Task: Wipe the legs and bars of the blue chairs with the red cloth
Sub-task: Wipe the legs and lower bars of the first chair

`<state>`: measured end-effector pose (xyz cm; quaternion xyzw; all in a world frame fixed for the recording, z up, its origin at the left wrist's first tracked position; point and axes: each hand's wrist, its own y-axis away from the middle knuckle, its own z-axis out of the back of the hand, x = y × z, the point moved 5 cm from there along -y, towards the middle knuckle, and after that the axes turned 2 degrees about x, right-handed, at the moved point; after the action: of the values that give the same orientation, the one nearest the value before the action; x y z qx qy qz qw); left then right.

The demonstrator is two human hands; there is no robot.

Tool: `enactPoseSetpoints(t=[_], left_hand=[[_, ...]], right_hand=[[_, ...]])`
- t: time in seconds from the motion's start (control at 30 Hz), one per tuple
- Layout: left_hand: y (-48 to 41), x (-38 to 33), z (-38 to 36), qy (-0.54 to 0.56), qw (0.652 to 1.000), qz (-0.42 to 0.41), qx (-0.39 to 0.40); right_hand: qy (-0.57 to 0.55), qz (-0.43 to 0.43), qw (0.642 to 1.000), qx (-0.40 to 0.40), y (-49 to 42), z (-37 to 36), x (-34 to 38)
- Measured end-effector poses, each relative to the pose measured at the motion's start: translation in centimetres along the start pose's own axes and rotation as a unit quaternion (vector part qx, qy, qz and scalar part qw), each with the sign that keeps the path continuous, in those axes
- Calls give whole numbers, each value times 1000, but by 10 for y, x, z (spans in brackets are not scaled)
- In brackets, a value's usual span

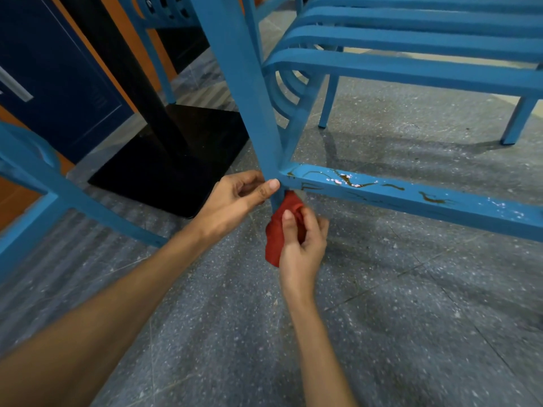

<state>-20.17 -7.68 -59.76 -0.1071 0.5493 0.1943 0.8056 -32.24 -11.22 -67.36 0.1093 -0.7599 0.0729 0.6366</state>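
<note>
Red cloth (276, 239) bunched against a blue chair's leg (244, 92), held there by a person's right hand (304, 242).
Fingers of that hand curl round the cloth, pressing it to the leg just below the joint with a low side bar (411, 198). Left hand (235, 198) grips the leg at the joint, thumb across its front. Brown streaks and pale flecks mark the bar. Black table base (176, 160) stands behind on speckled grey floor (382, 318).

Open floor (411, 289) lies below the stained bar (411, 198); the black table base (176, 160) crowds the leg's (249, 92) left.
</note>
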Motion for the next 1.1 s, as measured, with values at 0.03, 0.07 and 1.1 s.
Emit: enactPoseSetpoints(t=[0.03, 0.07, 1.1], left_hand=[[0, 0, 0, 0, 1000, 0, -1], [0, 1, 0, 0, 1000, 0, -1], [-4, 4, -3, 31, 999, 2, 15]], right_hand=[[12, -13, 1000, -5, -2, 2, -9], [21, -41, 999, -12, -5, 3, -19], [75, -49, 996, 31, -32, -4, 7]])
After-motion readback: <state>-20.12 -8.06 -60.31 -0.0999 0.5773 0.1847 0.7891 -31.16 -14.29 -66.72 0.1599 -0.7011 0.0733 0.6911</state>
